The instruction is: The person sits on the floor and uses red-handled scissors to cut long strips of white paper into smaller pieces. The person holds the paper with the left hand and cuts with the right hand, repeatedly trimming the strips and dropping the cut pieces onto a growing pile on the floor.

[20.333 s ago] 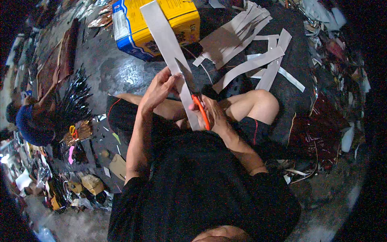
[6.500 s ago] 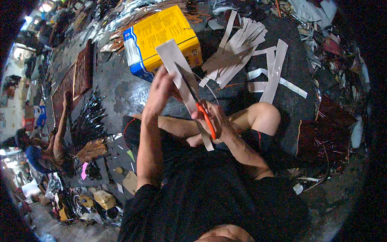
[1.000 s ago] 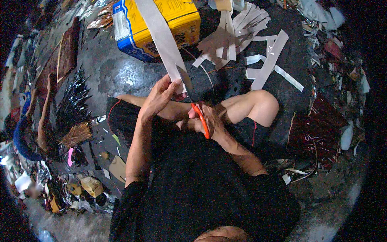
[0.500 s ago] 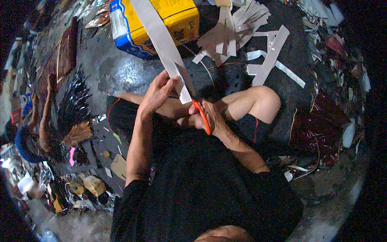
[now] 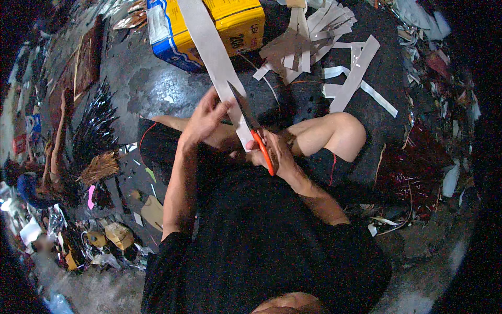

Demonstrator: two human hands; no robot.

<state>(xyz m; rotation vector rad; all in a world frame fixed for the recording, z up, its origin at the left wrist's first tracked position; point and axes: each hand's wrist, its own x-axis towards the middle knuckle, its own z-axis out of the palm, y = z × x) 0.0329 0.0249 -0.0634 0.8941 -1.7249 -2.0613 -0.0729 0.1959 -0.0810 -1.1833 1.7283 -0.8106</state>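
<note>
A long white strip (image 5: 212,52) slants from the top of the view down toward my lap. My left hand (image 5: 205,121) pinches its left edge, the thumb on top and the fingers partly hidden beneath. My right hand (image 5: 280,154) is closed around the orange handles of a pair of scissors (image 5: 264,152). The dark blades point up and away from me, lying along the strip's right side near its lower end. Behind the strip stands a yellow and blue package (image 5: 238,34), which the strip crosses.
Beyond my right knee lie a fanned pile of white strips (image 5: 298,44) and a few loose white strips (image 5: 358,73). At left are a bundle of dark glossy strips (image 5: 97,123) and another person's arm (image 5: 58,136). Scraps (image 5: 117,238) litter the floor, and a dark red sheet (image 5: 418,167) lies at right.
The white strip's lower end has come closer to my lap. My left thumb has lifted slightly, and the scissors stay nearly in place. At the left edge, the other person has shifted.
</note>
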